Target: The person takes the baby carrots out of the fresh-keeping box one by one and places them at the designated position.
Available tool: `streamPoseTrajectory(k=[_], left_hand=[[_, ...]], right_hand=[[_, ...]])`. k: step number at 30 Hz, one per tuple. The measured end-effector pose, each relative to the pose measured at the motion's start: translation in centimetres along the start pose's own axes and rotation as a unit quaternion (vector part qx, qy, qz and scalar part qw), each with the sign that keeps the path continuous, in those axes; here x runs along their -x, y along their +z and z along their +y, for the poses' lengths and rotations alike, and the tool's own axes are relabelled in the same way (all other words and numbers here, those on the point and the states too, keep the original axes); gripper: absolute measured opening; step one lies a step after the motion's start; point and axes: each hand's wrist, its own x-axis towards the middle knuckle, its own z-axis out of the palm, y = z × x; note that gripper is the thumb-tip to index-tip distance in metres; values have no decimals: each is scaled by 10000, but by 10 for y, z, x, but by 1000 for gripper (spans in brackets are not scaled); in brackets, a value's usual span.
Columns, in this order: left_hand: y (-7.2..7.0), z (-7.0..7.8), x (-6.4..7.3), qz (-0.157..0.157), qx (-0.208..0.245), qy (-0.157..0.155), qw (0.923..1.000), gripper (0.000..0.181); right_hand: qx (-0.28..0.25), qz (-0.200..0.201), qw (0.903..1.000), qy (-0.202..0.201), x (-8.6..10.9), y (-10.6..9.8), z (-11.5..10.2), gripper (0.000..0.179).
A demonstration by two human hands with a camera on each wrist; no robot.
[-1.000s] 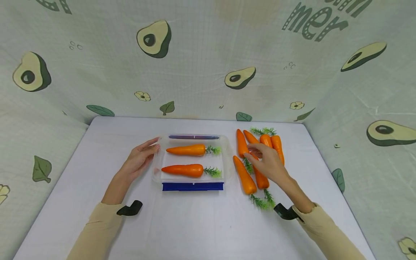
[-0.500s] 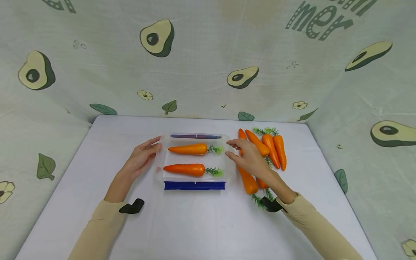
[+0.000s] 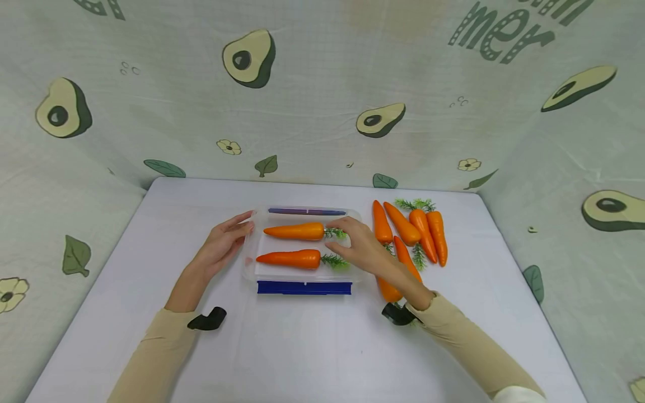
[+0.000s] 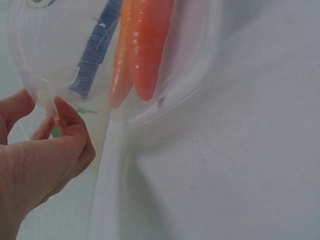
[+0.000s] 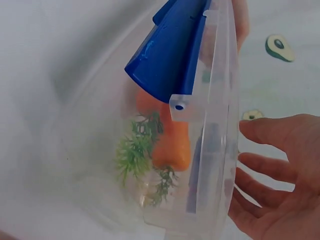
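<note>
A clear plastic food container [image 3: 248, 270] with blue side latches [image 3: 304, 287] sits mid-table. Inside lie two toy-like carrots side by side, a lighter orange carrot [image 3: 297, 231] at the back and a redder carrot [image 3: 292, 259] in front, green tops to the right. My left hand [image 3: 219, 243] pinches the container's left rim; the left wrist view shows thumb and fingers [image 4: 70, 122] at its clear edge. My right hand [image 3: 365, 249] hovers over the right end, by the leafy tops. Its fingers [image 5: 270, 192] are spread, loosely bent and hold nothing.
Several loose carrots [image 3: 401, 224] lie on the white table [image 3: 312, 347] right of the container, some partly under my right forearm. Behind and at both sides stand cloth walls [image 3: 312, 73] printed with avocados.
My right hand has moved left from the loose carrots to above the container's right end, with nothing visible in its grasp. My left hand stays at the left rim.
</note>
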Motion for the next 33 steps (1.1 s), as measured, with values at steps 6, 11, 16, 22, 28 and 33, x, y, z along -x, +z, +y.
streamPoseTrajectory(k=[6, 11, 16, 22, 28, 33], left_hand=[[2, 1, 0, 21, 44, 12, 10000, 60], [2, 1, 0, 48, 44, 13, 10000, 58], [2, 1, 0, 71, -9, 6, 10000, 58], [3, 2, -1, 58, 56, -20, 10000, 59], [2, 2, -1, 53, 120, -41, 9999, 58], [1, 1, -1, 66, 123, -36, 9999, 58]], right_hand=[[119, -293, 9995, -40, -6, 16, -3, 43], [270, -590, 9979, 25, -11, 27, -4, 46], [170, -946, 9953, 98, -14, 36, -5, 47], [192, -1299, 9912, 148, -16, 42, -4, 46], [144, -1589, 9872, 62, -18, 44, -2, 44], [115, -1704, 9852, 147, -20, 45, 0, 44]])
